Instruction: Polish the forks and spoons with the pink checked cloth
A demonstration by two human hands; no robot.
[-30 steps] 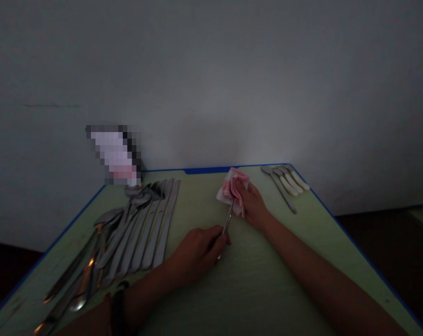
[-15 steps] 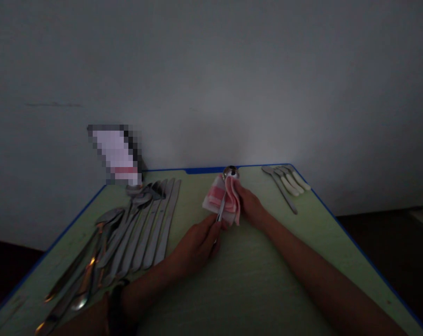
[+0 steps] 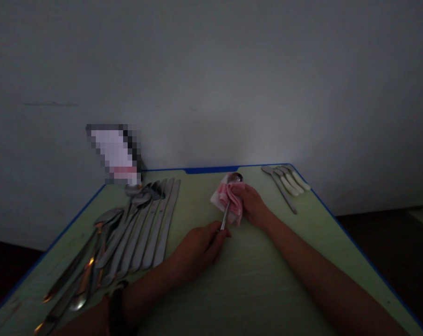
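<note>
A metal spoon [image 3: 230, 198] lies pointing away from me on the pale green table [image 3: 246, 280]. Its bowl shows just beyond a pink and white cloth [image 3: 227, 198]. My left hand [image 3: 197, 249] pinches the near end of the spoon's handle. My right hand [image 3: 255, 205] is closed on the cloth and presses it around the spoon's neck. Both forearms rest low over the table.
Several knives and spoons [image 3: 134, 228] lie in a row on the left half of the table. Several pieces of cutlery with white handles [image 3: 288, 182] lie at the far right corner. A blurred-out object [image 3: 115, 154] leans on the wall behind. The table has a blue edge [image 3: 211, 169].
The spoon slid forward through the cloth, so its bowl came out beyond it. The cloth and my right hand shifted slightly along the spoon. My left hand stayed on the handle.
</note>
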